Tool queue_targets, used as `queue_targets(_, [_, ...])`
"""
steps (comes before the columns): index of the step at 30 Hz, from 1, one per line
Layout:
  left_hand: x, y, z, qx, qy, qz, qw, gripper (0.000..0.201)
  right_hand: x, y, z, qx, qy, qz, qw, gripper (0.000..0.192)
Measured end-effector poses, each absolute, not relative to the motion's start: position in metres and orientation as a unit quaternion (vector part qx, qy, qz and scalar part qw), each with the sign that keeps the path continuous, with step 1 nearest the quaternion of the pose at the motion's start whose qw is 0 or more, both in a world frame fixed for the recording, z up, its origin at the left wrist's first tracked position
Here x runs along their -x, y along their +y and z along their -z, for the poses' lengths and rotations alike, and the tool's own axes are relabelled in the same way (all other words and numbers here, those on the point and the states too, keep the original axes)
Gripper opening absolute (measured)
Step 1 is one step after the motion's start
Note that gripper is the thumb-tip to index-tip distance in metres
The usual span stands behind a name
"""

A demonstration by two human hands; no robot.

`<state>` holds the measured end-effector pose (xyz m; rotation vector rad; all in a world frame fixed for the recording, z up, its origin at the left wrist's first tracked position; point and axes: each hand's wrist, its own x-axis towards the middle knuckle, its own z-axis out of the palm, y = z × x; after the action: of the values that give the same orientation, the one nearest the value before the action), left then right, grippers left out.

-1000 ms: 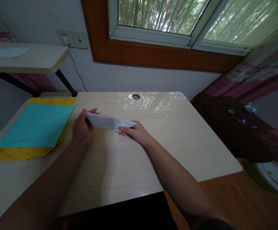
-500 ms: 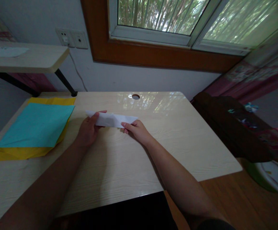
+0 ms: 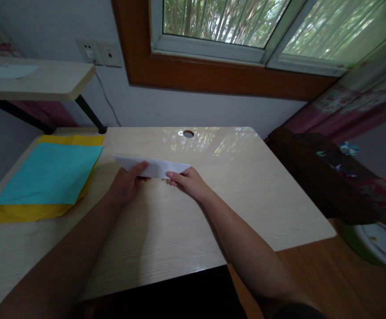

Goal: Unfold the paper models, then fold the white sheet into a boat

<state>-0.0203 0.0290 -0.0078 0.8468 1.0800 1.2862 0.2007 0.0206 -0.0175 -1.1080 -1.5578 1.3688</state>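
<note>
A long narrow piece of folded white paper [image 3: 157, 168] is held just above the desk, its ends slanting to points. My left hand [image 3: 128, 179] pinches its lower edge left of the middle, thumb on top and fingers underneath. Toward the right end, my right hand [image 3: 188, 180] grips it the same way, thumb on the near face. The fingers beneath the paper are partly hidden.
Teal sheets [image 3: 51, 173] lie over yellow ones [image 3: 89, 141] on the left of the pale wooden desk [image 3: 246, 190]. A raised shelf [image 3: 63, 84] stands behind them. The desk has a round cable hole [image 3: 188, 134] near its back edge.
My left hand has shifted its hold rightward along the lower edge, and its thumb now lies farther in. The paper's left end shows more fully. My right hand has barely moved.
</note>
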Motion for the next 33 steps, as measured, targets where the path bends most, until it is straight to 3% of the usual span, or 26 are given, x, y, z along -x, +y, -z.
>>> queue_targets(8, [0.020,0.028,0.003,-0.387,0.457,-0.561,0.571,0.033,-0.202,0.017,0.004,0.457,-0.596,-0.495,0.437,0.049])
queue_targets(14, [0.022,0.024,-0.005,-0.482,0.501,-0.476,0.538,0.028,-0.202,0.018,-0.002,0.465,-0.565,-0.446,0.515,0.045])
queue_targets(21, [0.021,0.027,-0.004,-0.439,0.511,-0.527,0.518,0.029,-0.196,0.021,0.000,0.405,-0.513,-0.515,0.554,0.032])
queue_targets(26, [0.022,0.036,0.000,-0.341,0.509,-0.600,0.514,0.028,-0.193,0.019,0.000,0.387,-0.530,-0.526,0.541,0.046])
queue_targets(33, [0.023,0.031,0.005,-0.409,0.529,-0.557,0.492,0.029,-0.196,0.010,-0.005,0.325,-0.659,-0.526,0.428,0.052])
